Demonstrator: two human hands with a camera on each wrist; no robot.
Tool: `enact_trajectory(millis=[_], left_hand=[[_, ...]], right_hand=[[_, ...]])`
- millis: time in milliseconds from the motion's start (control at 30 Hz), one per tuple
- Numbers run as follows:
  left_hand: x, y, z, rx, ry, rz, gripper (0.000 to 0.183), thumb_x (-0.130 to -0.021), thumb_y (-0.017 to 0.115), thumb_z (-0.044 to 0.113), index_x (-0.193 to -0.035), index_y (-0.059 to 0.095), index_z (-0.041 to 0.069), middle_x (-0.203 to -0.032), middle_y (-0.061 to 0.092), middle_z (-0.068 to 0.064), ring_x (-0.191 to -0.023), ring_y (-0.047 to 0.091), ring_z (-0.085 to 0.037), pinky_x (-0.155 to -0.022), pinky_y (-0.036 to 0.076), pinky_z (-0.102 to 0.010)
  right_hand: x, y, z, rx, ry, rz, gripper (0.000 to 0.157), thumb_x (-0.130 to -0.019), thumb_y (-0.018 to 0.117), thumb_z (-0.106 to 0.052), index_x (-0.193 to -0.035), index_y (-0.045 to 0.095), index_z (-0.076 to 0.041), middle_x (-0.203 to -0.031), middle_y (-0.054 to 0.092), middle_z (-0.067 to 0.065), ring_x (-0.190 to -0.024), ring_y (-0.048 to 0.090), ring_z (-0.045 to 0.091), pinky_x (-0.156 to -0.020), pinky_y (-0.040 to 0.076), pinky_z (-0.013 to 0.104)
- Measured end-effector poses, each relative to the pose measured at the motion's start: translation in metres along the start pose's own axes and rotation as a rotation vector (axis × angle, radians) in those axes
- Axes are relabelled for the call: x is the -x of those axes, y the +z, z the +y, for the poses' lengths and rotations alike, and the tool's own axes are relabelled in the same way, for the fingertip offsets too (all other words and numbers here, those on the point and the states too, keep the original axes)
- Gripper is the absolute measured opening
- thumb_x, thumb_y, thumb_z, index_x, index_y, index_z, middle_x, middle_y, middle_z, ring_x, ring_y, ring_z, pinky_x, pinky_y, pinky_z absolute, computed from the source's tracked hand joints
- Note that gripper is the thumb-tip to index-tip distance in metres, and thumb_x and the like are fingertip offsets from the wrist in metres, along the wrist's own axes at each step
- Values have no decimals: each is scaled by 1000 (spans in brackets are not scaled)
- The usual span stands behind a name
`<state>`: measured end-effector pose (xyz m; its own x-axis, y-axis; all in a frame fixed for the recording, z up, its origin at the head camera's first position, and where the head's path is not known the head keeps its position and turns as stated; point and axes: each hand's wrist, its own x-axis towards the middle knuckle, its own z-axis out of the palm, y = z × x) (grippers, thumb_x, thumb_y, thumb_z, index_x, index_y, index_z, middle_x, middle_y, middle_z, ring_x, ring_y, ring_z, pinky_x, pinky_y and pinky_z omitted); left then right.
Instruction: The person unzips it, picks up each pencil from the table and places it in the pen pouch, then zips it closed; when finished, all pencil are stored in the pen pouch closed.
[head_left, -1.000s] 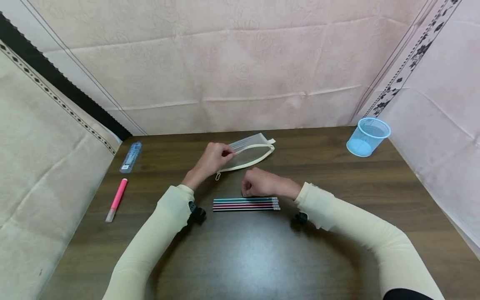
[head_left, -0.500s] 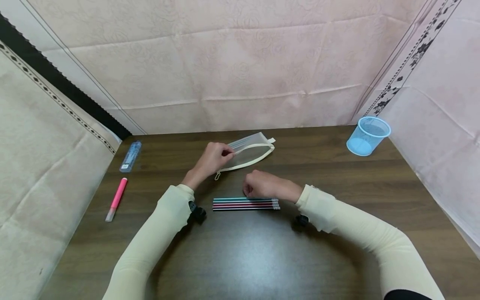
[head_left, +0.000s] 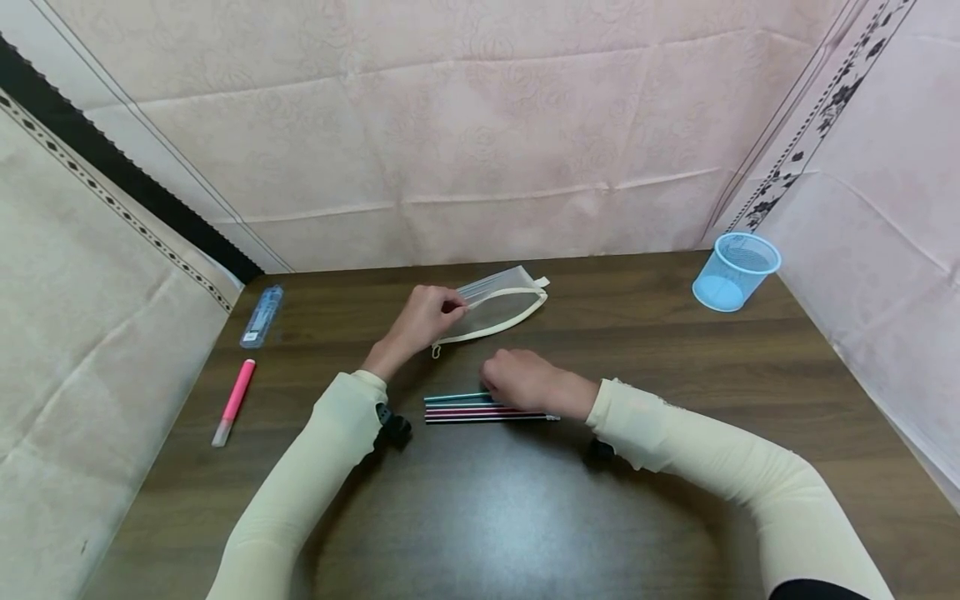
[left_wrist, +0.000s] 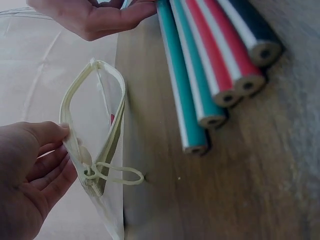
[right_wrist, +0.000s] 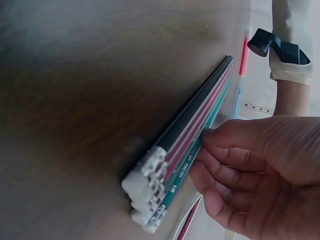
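My left hand (head_left: 427, 321) pinches the rim of a pale mesh zip pouch (head_left: 498, 310) at the back middle of the table. In the left wrist view its cream-edged mouth gapes, with something red visible inside. Just in front lies a row of several striped pencils (head_left: 487, 416), green, red and black, with white erasers to the right. Over the row's far side, my right hand (head_left: 528, 382) pinches the outermost green pencil (left_wrist: 177, 80) between thumb and fingers. That pencil sits slightly apart from the others. The right wrist view shows the thumb (right_wrist: 220, 134) on its barrel.
On the left lie a pink marker (head_left: 238, 396) with a clear end and a flat blue translucent packet (head_left: 262, 317). A light blue cup (head_left: 735, 279) stands at the back right. Cloth walls (head_left: 480, 150) enclose the table's back and sides.
My right hand has come down onto the pencils and now grips the far green one, which has shifted slightly away from the row. The left hand still holds the pouch.
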<state>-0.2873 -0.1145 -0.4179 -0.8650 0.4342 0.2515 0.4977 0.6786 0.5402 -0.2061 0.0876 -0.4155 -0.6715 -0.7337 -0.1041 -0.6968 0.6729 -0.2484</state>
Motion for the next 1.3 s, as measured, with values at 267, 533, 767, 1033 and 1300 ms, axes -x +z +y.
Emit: enact_trajectory(millis=[267,533,767,1033,1300], left_hand=[[-1,-2,-2,-9,-6,-3,16,-96,69,17,-102,79,6,-96,76,-8,-78,62,-16,-71,53,-31],[-1,0,-1,-11,12,6,15,-96,70,15,-101,79,4,-94,77,-9,-77,63,-17,-71,54,-32],[-3,-1,-2,-10,10,-1,16,-96,69,16,-101,79,4,-94,77,-9,-78,64,-17,-72,55,-32],[-3,-1,-2,-12,20,-2,16,-96,69,16,-101,79,4,-95,77,-9,-78,65,-17,-71,54,-32],[-3,0,-3,-11,8,-9,17,-97,68,16,-102,79,5,-96,77,-8,-79,66,-17,-72,55,-32]], right_hand=[[0,2,1,11,-28,1,25,-90,68,-7,-68,60,-17,-70,60,-2,-62,55,12,-57,48,33],[-3,4,7,103,-152,53,14,-86,68,-9,-74,67,-15,-80,68,2,-68,64,18,-61,53,36],[-6,0,18,95,-275,67,10,-88,67,-6,-80,67,-14,-78,66,-2,-67,59,10,-62,50,28],[-5,-12,29,76,-342,96,8,-91,66,-5,-98,68,-10,-91,65,0,-87,60,13,-77,52,28],[0,-20,34,-95,-373,146,12,-91,67,-9,-101,72,-8,-95,66,-2,-87,59,9,-79,52,26]])
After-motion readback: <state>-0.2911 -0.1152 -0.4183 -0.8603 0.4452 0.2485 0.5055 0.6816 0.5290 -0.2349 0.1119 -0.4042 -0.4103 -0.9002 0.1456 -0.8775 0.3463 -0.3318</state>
